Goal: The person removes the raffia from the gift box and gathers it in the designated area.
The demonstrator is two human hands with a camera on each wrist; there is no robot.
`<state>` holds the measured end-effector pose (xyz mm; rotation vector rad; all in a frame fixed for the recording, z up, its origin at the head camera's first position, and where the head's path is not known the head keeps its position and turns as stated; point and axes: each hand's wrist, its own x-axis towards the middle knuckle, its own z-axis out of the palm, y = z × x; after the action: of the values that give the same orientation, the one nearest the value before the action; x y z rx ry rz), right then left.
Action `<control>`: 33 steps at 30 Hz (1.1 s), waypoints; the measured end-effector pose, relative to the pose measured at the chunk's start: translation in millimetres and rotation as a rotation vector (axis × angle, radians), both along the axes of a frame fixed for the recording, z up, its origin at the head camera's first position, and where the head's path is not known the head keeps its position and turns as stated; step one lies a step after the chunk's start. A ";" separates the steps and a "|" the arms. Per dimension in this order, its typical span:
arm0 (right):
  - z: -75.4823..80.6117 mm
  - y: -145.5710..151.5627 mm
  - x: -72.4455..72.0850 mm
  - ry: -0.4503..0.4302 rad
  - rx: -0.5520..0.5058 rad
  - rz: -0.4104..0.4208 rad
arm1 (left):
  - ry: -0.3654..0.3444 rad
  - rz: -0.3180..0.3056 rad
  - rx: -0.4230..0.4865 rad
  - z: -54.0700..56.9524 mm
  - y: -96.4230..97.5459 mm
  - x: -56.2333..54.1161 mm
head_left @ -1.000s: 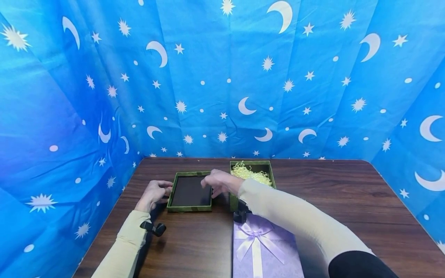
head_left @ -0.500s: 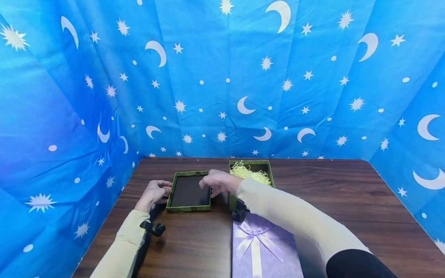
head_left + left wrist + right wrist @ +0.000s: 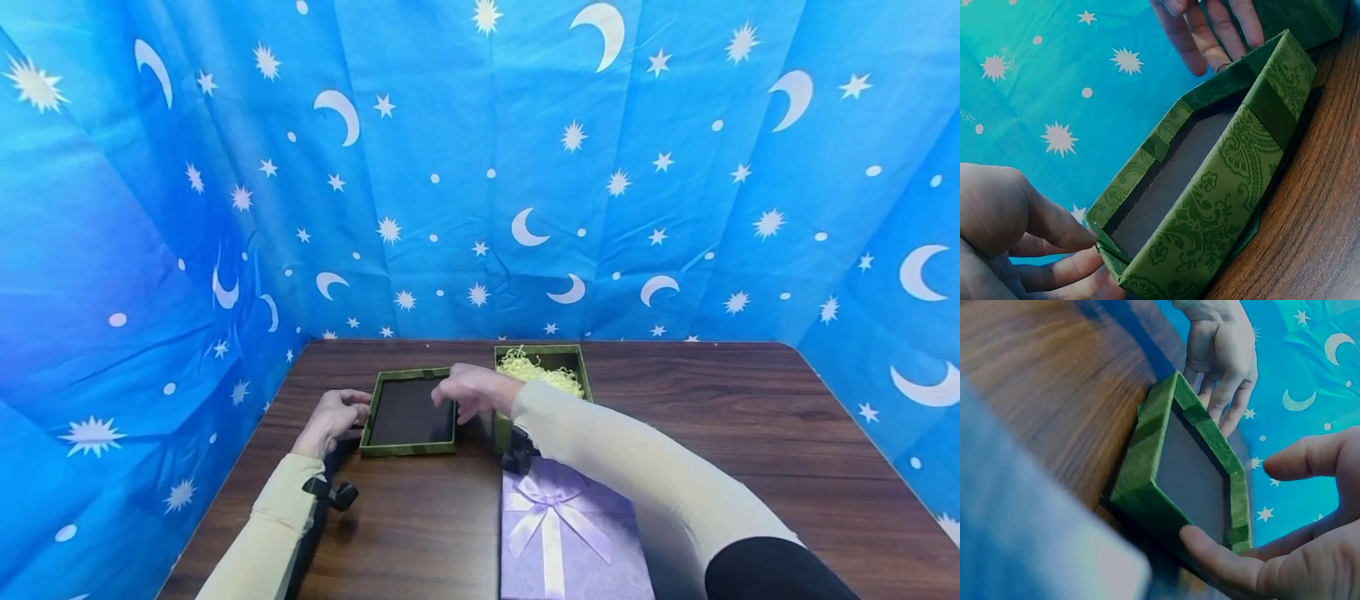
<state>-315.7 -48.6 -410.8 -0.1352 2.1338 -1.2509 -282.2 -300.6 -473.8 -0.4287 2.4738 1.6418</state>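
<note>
A shallow green patterned box lid (image 3: 408, 450) lies dark inner side up on the brown table. My left hand (image 3: 330, 419) is at its left side; in the left wrist view the thumb tip meets the rim (image 3: 1204, 206) at a corner, with the fingers along the outer wall. On the opposite side is my right hand (image 3: 474, 393), its thumb (image 3: 1210, 550) against the near rim in the right wrist view and its index finger stretched out above the lid. Several of the right fingers hang straight down by the far wall in the left wrist view.
A green box (image 3: 506, 433) with yellow shredded paper (image 3: 551, 383) stands right of the lid, partly behind the right forearm. Closer to me lies a purple box (image 3: 577, 554) with a satin bow (image 3: 553, 502). A blue star-and-moon cloth (image 3: 450, 150) surrounds the table (image 3: 712, 392).
</note>
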 end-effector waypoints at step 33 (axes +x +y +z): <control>41.8 49.8 -9.7 0.419 0.030 0.116 | 0.278 -0.280 -0.260 38.1 32.7 9.6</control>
<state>-325.4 1.2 -368.9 -0.5424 2.4535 -1.2007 -272.5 -267.9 -435.6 0.1290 2.8034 1.3539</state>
